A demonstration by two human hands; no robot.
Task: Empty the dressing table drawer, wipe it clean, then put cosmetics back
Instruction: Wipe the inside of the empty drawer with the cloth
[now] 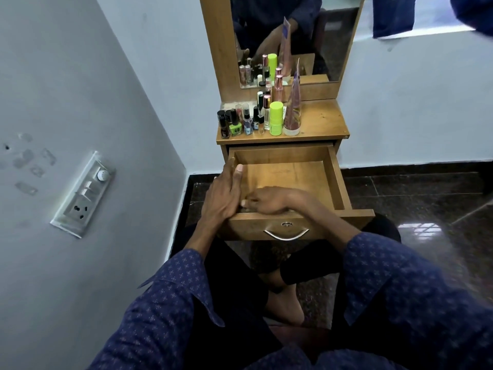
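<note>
— Right hand?
— Down inside the drawer, in the near left corner, fingers curled toward the left. Maybe pinching something small at the fingertips; too dark and too hidden to tell what, or whether anything at all.
— Left hand?
— Laid over the drawer's left wall and near left corner, fingers straight and relaxed, pointing away, thumb inside the drawer. Holding nothing. Touching the right hand's fingertips, or just beside them; hard to say which.
— Inside of the drawer?
— Pulled well out, bare wooden bottom showing. Near left corner covered by both hands. Metal handle and a small round lock on the front panel, partly crossed by the right forearm.
— Cosmetics?
— All up on the desk, crowded at its left half: nail polish bottles in front, a lime-green stick container, a tall tapering tube standing cap down, slim pink-capped bottles behind. Labels too small to read.
— Further out?
— Mirror above, doubling the bottles and showing a dark, blurred reflection of an arm. Switchboard on the left wall. Blue patterned sleeves and crossed legs at the bottom, cut off by the frame edge.
</note>
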